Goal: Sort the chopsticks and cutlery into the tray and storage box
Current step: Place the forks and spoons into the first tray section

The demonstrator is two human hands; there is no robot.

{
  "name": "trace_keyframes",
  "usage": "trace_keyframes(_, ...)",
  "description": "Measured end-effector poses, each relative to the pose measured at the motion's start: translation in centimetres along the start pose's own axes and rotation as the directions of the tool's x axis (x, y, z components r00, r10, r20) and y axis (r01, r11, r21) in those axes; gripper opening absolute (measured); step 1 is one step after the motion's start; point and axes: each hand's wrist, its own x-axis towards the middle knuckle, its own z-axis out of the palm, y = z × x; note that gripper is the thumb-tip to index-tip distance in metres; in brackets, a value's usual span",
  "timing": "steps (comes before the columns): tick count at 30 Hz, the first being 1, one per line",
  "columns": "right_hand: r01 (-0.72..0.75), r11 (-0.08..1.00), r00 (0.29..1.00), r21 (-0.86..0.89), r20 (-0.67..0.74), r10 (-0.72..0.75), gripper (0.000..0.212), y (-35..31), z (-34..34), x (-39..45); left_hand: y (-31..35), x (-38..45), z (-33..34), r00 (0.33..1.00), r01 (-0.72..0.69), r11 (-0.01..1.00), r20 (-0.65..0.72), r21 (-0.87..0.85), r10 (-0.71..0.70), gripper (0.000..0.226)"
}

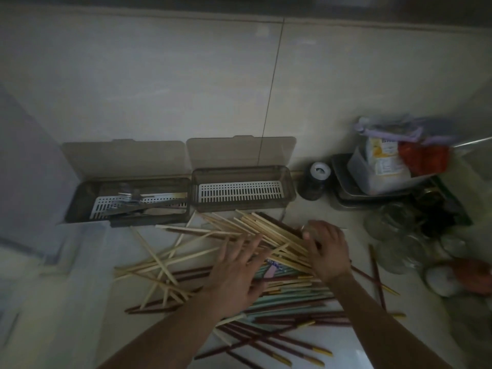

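A loose heap of chopsticks [186, 262] covers the counter: pale wooden ones, dark red ones with yellow tips and a few teal ones. My left hand [234, 272] lies flat on the heap with fingers spread. My right hand [328, 249] rests on the right end of a pale bundle [269, 233], fingers curled over it. Behind the heap stand two smoky boxes with lids up. The left box [80, 198] holds metal cutlery [138, 203] on a white slotted insert. The right box [288, 182] shows only its bare insert.
A tiled wall rises behind the boxes. At the right stand a dark jar [314, 182], stacked steel trays [343, 187] under a plastic tub with packets [383, 166], and several glass jars [394, 235]. A pale appliance [24, 169] fills the left side.
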Motion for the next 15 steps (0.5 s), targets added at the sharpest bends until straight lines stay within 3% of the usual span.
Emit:
trace_keyframes(2,-0.105,0.993,0.993,-0.048,0.051,0.108,0.044,0.0,-0.2,2.4,0.3,-0.2,0.8,1.0,0.024,1.0,0.018,0.018,-0.025,0.071)
trace_keyframes(4,-0.112,0.967,0.971,-0.231,0.179,0.156,0.037,-0.2,-0.2,4.2,0.3,-0.5,1.1,0.999,0.028,0.999,0.041,0.033,-0.03,0.072)
trace_keyframes(6,-0.117,0.949,0.942,-0.293,0.269,0.199,0.029,-0.6,-0.1,5.0,0.3,-0.6,1.2,0.998,0.03,0.999,0.06,0.032,-0.032,0.072)
trace_keyframes(15,-0.222,0.951,0.927,-0.215,0.255,0.274,0.023,1.1,1.1,6.5,0.1,-1.1,1.1,0.996,0.016,1.0,0.091,0.0,-0.015,0.069)
